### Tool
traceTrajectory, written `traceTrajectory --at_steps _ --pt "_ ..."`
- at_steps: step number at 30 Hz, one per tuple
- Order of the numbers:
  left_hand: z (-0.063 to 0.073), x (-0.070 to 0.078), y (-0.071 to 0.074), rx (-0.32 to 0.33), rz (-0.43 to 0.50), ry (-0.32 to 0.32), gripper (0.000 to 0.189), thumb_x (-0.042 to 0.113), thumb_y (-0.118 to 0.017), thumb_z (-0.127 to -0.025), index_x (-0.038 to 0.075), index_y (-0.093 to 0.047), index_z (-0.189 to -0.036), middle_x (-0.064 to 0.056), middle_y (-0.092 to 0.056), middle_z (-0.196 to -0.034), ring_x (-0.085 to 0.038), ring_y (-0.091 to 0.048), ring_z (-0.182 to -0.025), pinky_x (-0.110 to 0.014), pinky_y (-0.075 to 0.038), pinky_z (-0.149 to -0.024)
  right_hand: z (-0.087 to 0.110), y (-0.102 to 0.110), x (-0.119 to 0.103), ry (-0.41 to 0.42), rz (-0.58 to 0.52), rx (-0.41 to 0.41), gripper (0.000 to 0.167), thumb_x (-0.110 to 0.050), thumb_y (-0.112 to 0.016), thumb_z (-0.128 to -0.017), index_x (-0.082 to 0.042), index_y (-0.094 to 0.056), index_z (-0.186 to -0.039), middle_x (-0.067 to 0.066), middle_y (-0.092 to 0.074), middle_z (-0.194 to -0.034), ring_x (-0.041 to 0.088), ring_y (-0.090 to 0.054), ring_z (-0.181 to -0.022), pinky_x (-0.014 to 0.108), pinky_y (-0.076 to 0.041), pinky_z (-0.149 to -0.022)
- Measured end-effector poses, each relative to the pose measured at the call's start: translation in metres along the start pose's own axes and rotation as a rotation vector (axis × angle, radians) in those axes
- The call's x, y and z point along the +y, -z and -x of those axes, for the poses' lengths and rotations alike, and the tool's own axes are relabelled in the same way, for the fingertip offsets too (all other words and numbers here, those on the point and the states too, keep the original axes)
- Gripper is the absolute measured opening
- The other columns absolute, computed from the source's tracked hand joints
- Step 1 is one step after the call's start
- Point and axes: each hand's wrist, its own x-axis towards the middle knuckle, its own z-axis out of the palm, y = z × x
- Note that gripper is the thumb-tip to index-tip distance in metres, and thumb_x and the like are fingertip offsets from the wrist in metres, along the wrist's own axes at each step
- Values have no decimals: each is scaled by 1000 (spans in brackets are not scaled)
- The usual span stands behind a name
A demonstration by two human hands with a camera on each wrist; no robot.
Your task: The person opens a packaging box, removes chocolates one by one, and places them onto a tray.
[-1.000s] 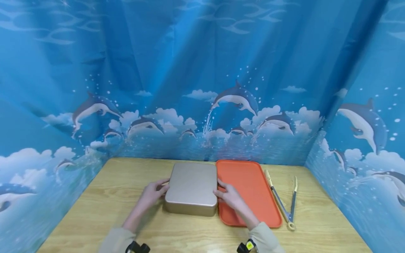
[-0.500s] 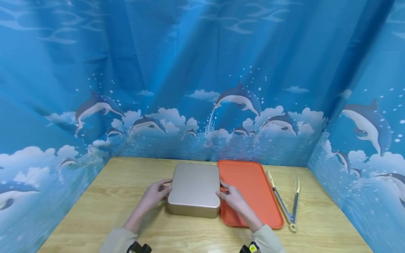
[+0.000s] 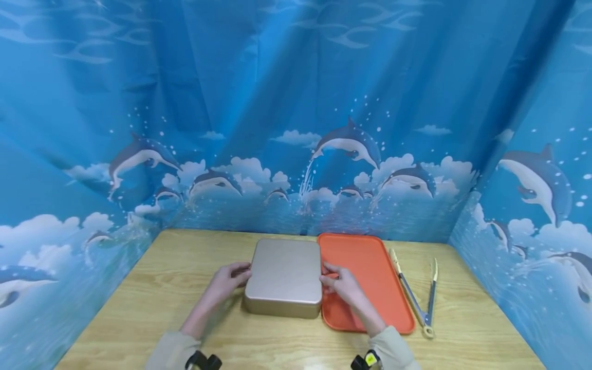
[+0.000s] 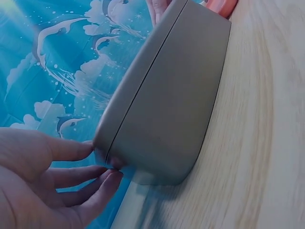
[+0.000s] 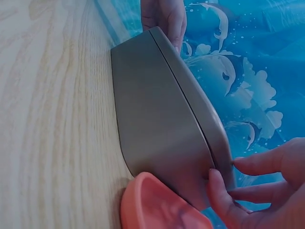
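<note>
Shut metal tin (image 3: 282,308), lid (image 3: 284,270) on, insides hidden, near the middle of the wooden worktop's (image 3: 194,254) back edge, left grip (image 3: 226,281) and right grip (image 3: 343,285) pinching its sides by the lid line, orange tray (image 3: 367,277) just beside, dolphin curtain (image 3: 277,82) behind.

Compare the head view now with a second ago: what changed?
The right hand has eased slightly outward, reaching less over the top of the metal box. Left hand, closed box, orange tray, tongs: no clear move, beyond a slight view shift.
</note>
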Motion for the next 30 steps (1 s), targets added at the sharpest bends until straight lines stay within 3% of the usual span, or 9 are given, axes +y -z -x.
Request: traceTrajectory --at_steps 8,17,23,30 --pt "-4 1 -1 45 -43 35 35 4 -62 -99 -14 -60 -129 -29 -67 -122 -34 -69 -104 -45 -58 -93 0 -3 2 -7 -95 -16 47 4 -61 -95 19 -48 -138 17 -60 -106 13 -63 -73 33 -61 -71" --pt "-2 6 -4 62 -63 36 32 1 -62 -97 -13 -62 -125 -29 -68 -119 -32 -70 -101 -43 -60 -90 1 -4 2 -2 -109 24 47 4 -63 -93 18 -50 -137 15 -60 -105 12 -59 -75 27 -55 -68" --pt "-1 9 -5 74 -56 45 32 1 -62 -97 -14 -62 -126 -29 -68 -118 -31 -70 -100 -42 -60 -89 2 -4 0 -13 -105 35 48 4 -64 -93 17 -51 -137 15 -61 -106 14 -59 -72 31 -55 -67" --pt "-1 15 -2 107 -29 19 33 0 -62 -97 -14 -61 -128 -29 -68 -120 -35 -70 -105 -37 -61 -88 5 -1 -14 10 -93 36 48 2 -62 -96 13 -50 -141 17 -60 -110 15 -61 -78 41 -59 -76"
